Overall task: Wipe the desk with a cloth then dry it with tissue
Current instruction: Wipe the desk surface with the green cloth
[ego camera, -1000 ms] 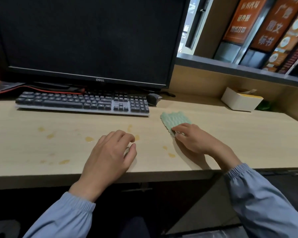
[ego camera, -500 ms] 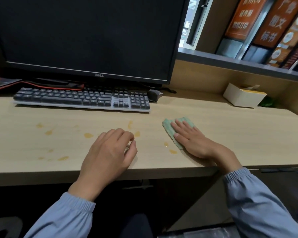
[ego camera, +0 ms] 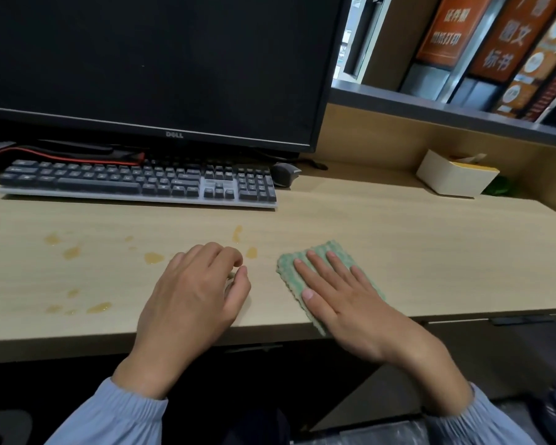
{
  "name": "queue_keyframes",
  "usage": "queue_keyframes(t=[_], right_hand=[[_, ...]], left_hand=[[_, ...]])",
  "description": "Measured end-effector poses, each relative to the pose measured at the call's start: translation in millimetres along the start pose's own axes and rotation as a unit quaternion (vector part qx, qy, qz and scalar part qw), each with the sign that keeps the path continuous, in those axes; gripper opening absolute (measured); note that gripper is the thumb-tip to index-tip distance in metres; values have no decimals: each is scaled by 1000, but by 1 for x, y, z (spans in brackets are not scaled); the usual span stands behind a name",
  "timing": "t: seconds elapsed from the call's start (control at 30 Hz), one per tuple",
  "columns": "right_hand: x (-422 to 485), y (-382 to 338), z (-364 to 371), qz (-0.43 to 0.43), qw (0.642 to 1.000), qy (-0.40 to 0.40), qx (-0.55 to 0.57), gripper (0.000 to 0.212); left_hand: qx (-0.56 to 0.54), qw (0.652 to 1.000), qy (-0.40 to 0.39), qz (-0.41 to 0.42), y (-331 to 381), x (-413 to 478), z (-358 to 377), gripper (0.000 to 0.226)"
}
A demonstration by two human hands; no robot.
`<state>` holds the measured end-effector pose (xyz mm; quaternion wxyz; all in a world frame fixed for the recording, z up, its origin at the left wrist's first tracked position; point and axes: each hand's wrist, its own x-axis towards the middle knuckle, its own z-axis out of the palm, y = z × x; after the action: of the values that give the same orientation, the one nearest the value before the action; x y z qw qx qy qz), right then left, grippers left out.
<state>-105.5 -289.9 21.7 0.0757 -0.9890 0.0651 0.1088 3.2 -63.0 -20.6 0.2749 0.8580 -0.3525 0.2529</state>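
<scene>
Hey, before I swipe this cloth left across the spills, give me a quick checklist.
1. Right hand flat on cloth: ok.
2. Spills wiped: not ok, drops lie left of the cloth.
3. Left hand out of the path: not ok, it rests between the cloth and most drops.
4. Keyboard apart from the drops: ok.
5. Tissue box in sight: ok, back right.
6. Cloth damp: cannot tell.

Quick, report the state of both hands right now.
Left hand: open, fingers loosely curled, resting on the desk, nothing visibly held.
Right hand: open, straight fingers pressing the green cloth flat on the desk.
</scene>
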Motion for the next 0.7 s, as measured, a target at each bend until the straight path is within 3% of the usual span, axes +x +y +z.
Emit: queue_keyframes(t=[0.3,0.43,0.6,0.7], right_hand=[[117,-28,-31,6,999,-38,-9,60],[83,-36,-19,-16,1000,-9,-4,58],[-8,-51,7,-47,998,-14,-27,53],[-11,-53,5,-42,998,-29,-27,51]], left_hand=[[5,999,-8,-31,1,2,-3,19],[16,1000,-3,-24,2,1,-1,22],[19,999,34,-14,2,0,-1,23],[25,998,53,-6,4,0,-1,24]])
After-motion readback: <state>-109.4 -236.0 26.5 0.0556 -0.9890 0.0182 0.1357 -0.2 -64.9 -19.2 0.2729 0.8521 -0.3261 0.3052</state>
